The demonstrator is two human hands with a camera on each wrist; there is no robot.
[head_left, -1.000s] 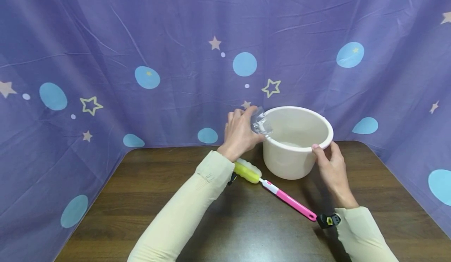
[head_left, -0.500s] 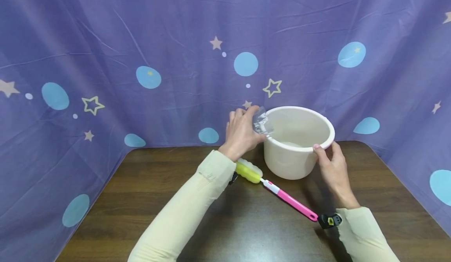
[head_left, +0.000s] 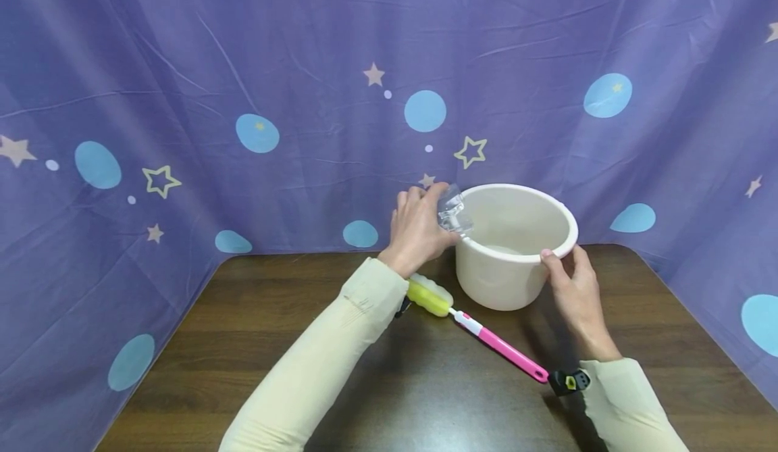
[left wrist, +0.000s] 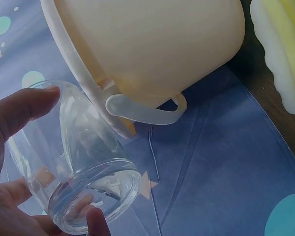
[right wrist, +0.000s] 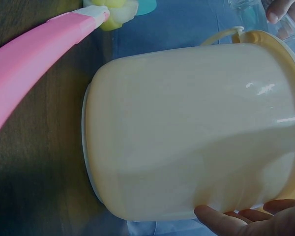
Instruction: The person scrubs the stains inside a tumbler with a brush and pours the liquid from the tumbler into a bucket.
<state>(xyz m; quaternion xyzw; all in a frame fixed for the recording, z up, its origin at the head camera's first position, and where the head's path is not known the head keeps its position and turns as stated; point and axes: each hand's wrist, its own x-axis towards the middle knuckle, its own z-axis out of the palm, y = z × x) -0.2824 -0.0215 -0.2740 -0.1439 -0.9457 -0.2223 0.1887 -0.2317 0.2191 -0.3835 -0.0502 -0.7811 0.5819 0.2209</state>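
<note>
My left hand grips a clear drinking glass, thumb on one side and fingers around the other. Tipped over, the glass has its mouth at the left rim of a white plastic tub. In the left wrist view a small curved handle shows on the tub's side by the glass. My right hand holds the tub's right front, thumb on the rim and fingers against the outer wall. The right wrist view has those fingers along the tub's side.
A sponge cleaning brush lies on the wooden table in front of the tub, its yellow and white head partly behind my left wrist. Its pink handle reaches toward my right wrist. A purple patterned curtain hangs behind the table and along both sides.
</note>
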